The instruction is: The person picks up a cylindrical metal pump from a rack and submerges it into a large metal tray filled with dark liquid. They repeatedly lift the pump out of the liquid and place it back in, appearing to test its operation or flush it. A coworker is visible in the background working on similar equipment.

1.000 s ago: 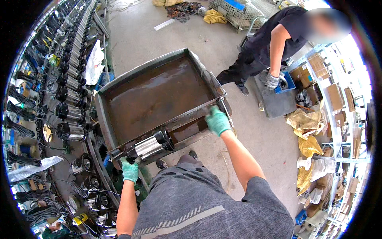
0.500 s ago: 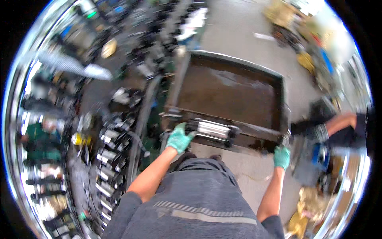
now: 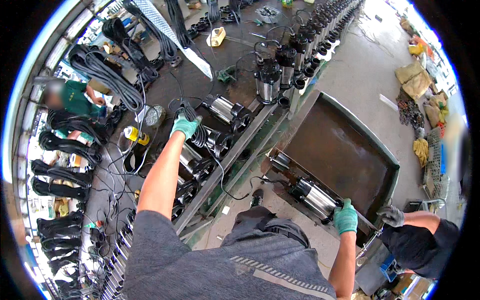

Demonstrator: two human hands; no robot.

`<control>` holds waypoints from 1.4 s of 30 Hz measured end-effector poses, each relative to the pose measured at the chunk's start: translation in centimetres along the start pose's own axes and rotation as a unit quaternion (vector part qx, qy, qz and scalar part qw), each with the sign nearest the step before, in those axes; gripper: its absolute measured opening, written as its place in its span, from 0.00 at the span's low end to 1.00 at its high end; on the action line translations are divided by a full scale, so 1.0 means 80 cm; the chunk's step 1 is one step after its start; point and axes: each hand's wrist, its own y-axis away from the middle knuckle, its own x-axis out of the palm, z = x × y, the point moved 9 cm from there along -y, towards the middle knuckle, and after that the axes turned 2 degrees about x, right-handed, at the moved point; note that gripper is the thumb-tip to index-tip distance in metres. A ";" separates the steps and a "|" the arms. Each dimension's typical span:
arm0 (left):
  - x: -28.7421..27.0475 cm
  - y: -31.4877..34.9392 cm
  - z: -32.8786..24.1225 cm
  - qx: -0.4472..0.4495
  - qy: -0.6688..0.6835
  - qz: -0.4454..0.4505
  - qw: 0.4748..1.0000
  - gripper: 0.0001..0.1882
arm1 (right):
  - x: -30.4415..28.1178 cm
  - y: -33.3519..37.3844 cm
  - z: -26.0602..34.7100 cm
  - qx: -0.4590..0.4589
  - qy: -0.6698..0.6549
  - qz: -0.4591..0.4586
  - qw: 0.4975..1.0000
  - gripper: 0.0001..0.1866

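My left hand (image 3: 185, 126), in a green glove, reaches over the workbench and is closed round a coil of black cable (image 3: 200, 134). From that coil a cable runs down across the gap to a pump (image 3: 316, 198), a shiny steel cylinder with black ends, lying on its side along the near edge of a brown metal cart (image 3: 336, 137). My right hand (image 3: 345, 217), gloved alike, is closed on the pump's right end; its palm side is hidden. Beside my left hand, another steel pump (image 3: 222, 107) lies on the bench.
Upright pumps (image 3: 267, 82) line the bench's far edge. Black cable bundles (image 3: 102, 75) hang at the left, near a yellow can (image 3: 136, 135). Another person's gloved hand (image 3: 391, 216) is at the cart's right corner. Sacks (image 3: 414, 80) lie on the floor at right.
My view has swung toward the bench and sharpened. My left hand has gone from the pump's left end to the cable coil; my right has shifted from the cart's corner to the pump's right end.
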 end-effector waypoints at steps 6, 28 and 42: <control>0.066 -0.078 0.022 -0.002 -0.124 0.165 0.978 0.48 | 0.000 -0.015 -0.005 0.056 -0.030 0.060 0.996 0.20; -0.114 0.502 -0.285 0.340 0.676 0.459 0.466 0.47 | -0.041 0.120 -0.126 0.095 -0.458 0.113 0.876 0.11; 0.089 0.698 -0.575 0.386 0.549 0.572 0.472 0.52 | -0.112 0.437 -0.353 0.318 -0.605 -0.218 0.697 0.13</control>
